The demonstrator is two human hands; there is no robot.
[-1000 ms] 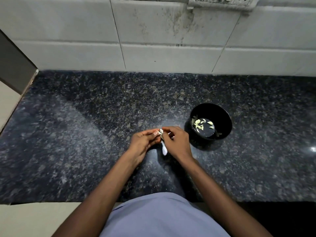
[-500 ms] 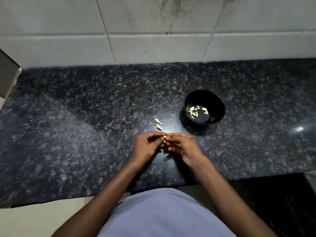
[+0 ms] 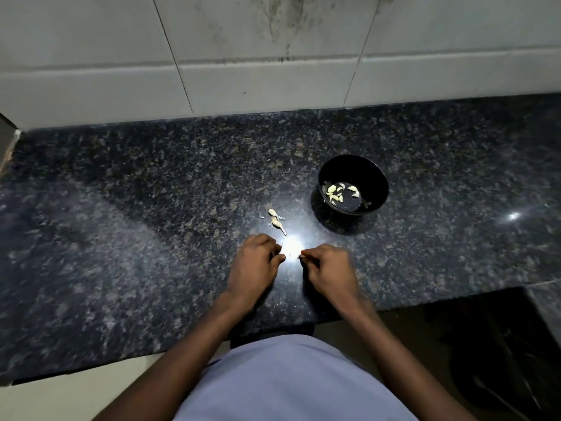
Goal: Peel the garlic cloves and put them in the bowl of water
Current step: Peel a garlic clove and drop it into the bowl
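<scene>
Peeling looks to be the step in hand, though the bright glare on the surface (image 3: 121, 238) between the hands washes out the detail. The left hand (image 3: 258, 262) has its fingers curled in at the tips and seems to pinch something small and pale; the right hand (image 3: 329, 268) is likewise curled, with a pale sliver at its fingertips. Which holds the clove and which the skin I cannot tell. The hands sit near each other but apart, low over the dark speckled stone.

To do this well, I would judge that the clove should be held firmly near one end while the other hand strips the papery skin away along its length, working close to the surface so that a dropped clove does not roll far. Any skin should go with the scraps (image 3: 277, 220), a few pale bits lying just beyond the left hand.

The black bowl (image 3: 376, 177) stands upright beyond and to the right of the hands, well within reach. It holds shallow water with about a dozen peeled garlic cloves (image 3: 335, 191) gathered toward its left side. The next clove, once bare, needs only a short carry over the rim.
</scene>
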